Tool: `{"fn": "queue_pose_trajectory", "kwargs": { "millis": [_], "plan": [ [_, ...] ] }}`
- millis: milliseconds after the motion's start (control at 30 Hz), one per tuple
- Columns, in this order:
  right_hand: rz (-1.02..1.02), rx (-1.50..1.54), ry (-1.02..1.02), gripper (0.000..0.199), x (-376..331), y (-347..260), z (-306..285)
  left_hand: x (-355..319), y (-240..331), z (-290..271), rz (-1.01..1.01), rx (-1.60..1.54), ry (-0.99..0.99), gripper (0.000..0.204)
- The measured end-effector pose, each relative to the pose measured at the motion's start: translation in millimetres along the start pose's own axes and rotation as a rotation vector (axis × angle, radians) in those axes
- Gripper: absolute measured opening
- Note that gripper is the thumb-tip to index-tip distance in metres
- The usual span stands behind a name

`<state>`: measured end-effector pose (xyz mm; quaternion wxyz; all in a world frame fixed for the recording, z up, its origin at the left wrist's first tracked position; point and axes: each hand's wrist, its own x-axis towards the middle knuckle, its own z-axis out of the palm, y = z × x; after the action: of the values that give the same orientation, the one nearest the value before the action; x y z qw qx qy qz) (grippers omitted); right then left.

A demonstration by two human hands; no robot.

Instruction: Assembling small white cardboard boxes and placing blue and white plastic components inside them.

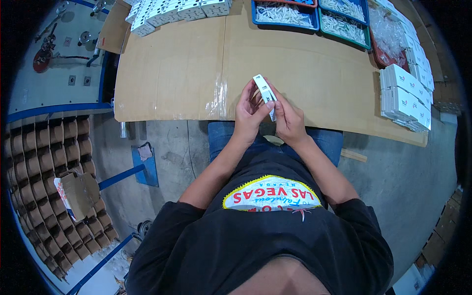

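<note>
Both hands, left (250,114) and right (289,119), are gripping 1 small white box (265,93) between curled fingers, holding it above the bench's (187,73) near edge, over the lap.

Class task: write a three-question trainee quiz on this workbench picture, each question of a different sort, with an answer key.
1. True or false: the left hand and the right hand hold the small white box together.
2. Where is the stack of white boxes? A on the person's left, B on the person's right, C on the floor.
3. Fill in: the blue tray at the far edge of the cardboard-covered table holds small ____ parts.

Key: 1 true; 2 B; 3 white.
</note>
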<state>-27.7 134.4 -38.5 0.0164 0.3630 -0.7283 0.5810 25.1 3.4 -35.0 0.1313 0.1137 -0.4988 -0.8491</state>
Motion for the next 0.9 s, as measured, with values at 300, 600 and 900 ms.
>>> {"fn": "queue_pose_trajectory", "kwargs": {
  "millis": [300, 600, 900],
  "plan": [
    [0.025, 0.001, 0.005, 0.042, -1.7, 1.7, -0.4, -1.5, -1.8, -1.3, -0.035, -0.004, -0.004, 0.079],
    [0.111, 0.023, 0.093, 0.039, -2.8, 6.8, -8.4, -7.2, -0.2, -4.8, -0.014, 0.049, -0.019, 0.078],
    [0.18, 0.109, 0.039, 0.037, 6.8, -11.1, -11.3, -1.8, -1.5, -15.3, -0.158, -0.159, 0.033, 0.064]
  ]
}}
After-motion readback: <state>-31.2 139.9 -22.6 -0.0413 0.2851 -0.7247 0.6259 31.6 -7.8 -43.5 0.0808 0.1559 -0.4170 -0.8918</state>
